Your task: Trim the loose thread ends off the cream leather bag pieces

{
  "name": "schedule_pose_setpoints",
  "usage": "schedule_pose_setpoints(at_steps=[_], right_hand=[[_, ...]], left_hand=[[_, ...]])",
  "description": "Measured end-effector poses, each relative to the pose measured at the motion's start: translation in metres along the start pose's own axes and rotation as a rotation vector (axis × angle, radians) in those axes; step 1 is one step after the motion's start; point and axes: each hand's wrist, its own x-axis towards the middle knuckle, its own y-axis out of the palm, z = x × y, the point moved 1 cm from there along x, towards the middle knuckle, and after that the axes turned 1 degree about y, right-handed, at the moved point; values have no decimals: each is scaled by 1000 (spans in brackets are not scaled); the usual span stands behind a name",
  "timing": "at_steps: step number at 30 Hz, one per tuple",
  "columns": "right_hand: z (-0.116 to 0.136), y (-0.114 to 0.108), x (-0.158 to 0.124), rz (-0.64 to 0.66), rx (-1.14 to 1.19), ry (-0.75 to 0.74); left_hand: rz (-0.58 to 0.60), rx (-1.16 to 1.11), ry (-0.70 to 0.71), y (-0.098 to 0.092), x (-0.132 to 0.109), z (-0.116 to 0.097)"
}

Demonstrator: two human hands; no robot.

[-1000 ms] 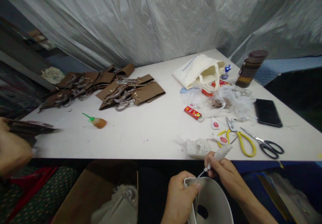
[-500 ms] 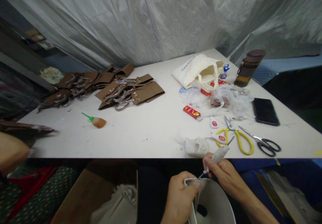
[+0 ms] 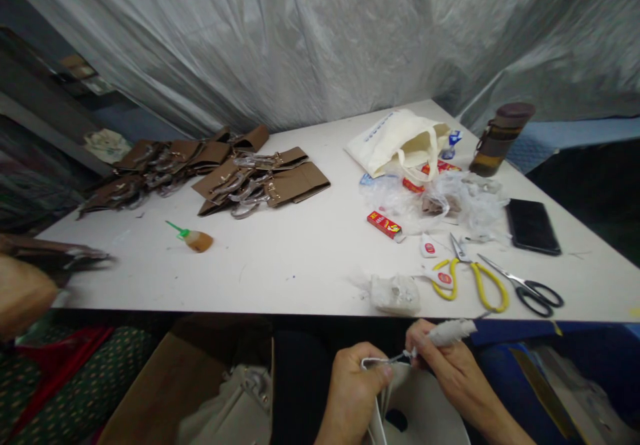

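Low in front of the table, my left hand (image 3: 353,388) pinches the top edge of an off-white bag body (image 3: 427,402), thumb on the near side. The bag stands open upward, with a dark round spot inside. My right hand (image 3: 447,365) is closed round a slim tool with a white-wrapped handle (image 3: 454,332). Its thin metal shaft (image 3: 399,358) reaches left to the bag's rim beside my left fingers; whether the tip goes into the edge I cannot tell. A pale wrapped block (image 3: 395,294) lies on the table just beyond my hands.
Yellow-handled scissors (image 3: 483,288), black-handled scissors (image 3: 535,295), a phone (image 3: 534,226) and a bottle (image 3: 501,140) are at right. Brown bags (image 3: 300,184) and a green-tipped glue bottle (image 3: 199,241) lie left. A co-worker's arm (image 3: 23,295) is at far left; a carton (image 3: 145,385) stands below.
My right hand has tilted the tool flatter, its handle end swinging down and to the right. My left hand keeps its hold on the bag's edge. The view has shifted slightly.
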Motion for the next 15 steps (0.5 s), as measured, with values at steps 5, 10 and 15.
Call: schedule_pose_setpoints(at_steps=[5,10,15], right_hand=[[-6,3,-3,-278,46,62],[-2,0,16,-413,-103,-145],[-2,1,28,-357,-287,-338]], left_hand=[[-4,-31,-33,-3,-4,-7],[-41,-180,-46,-13,-3,-11],[-36,-263,-45,-23,5,-2]])
